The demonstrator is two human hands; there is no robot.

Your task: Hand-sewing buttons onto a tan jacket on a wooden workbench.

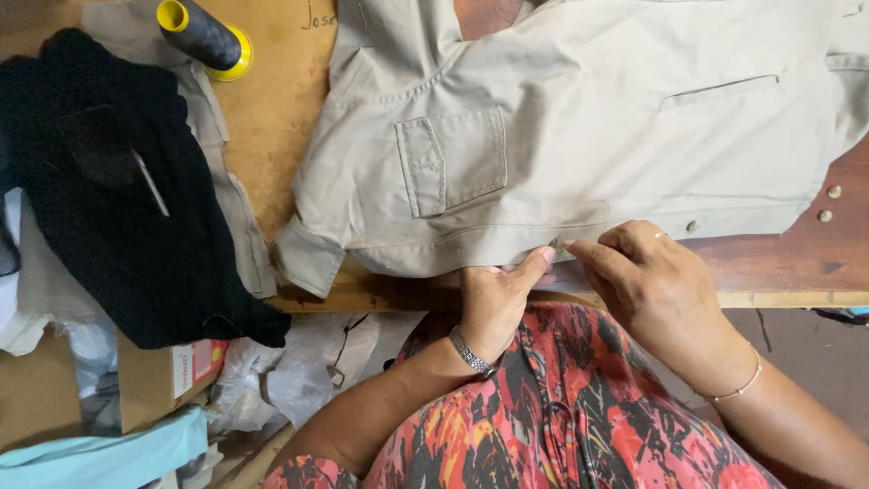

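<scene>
A beige shirt (579, 136) with a chest pocket lies spread over the wooden table (272, 109). My left hand (496, 294) pinches the shirt's near edge between thumb and fingers, next to a small button (555, 244). My right hand (647, 281) pinches the same edge right beside that button, fingertips almost touching the left thumb. Whether a needle is in the right fingers is too small to tell. Another button (692, 225) sits further right on the edge.
A black garment (118, 199) lies at the left over beige fabric. A dark thread spool on a yellow cone (204, 36) lies at the top left. Two loose buttons (828, 204) rest on the table at the right. Bags and cloth clutter the floor below left.
</scene>
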